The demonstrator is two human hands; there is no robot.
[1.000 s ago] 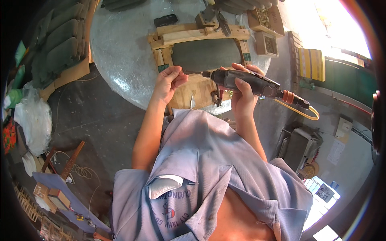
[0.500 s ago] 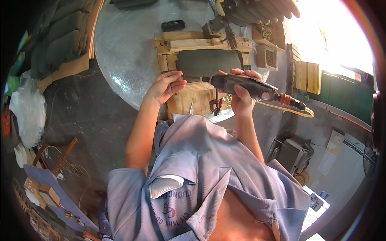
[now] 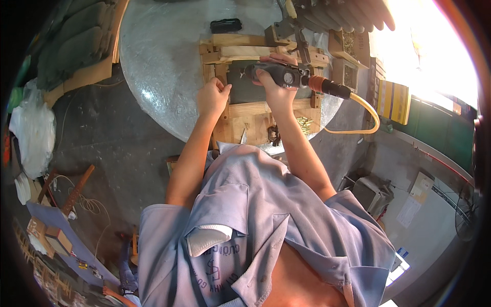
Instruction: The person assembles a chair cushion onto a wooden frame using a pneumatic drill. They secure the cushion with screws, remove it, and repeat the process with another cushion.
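Observation:
My right hand [image 3: 280, 94] is wrapped round a dark pneumatic driver [image 3: 279, 74], whose tip is over a dark flat panel [image 3: 250, 94]. An orange-brown coupling joins the tool to a yellow air hose [image 3: 369, 110] that loops back on the right. The panel lies inside a wooden jig [image 3: 243, 109] on the plastic-covered round table. Beside the jig's left rail is my left hand [image 3: 212, 100], its fingers drawn together. Anything between those fingertips is too small to make out. Several brass-coloured fittings [image 3: 304, 124] lie on the jig's near board.
A metal toggle clamp [image 3: 302, 47] stands at the jig's far right. Beyond it are dark rounded pieces [image 3: 348, 15] and a wooden box [image 3: 345, 71]. A black object [image 3: 225, 25] rests on the table [image 3: 158, 66]. Dark panels [image 3: 76, 46] are stacked far left.
My right hand has carried the driver forward and left, from in front of the jig to over the panel. My left hand has left the driver's tip and come down by the left rail.

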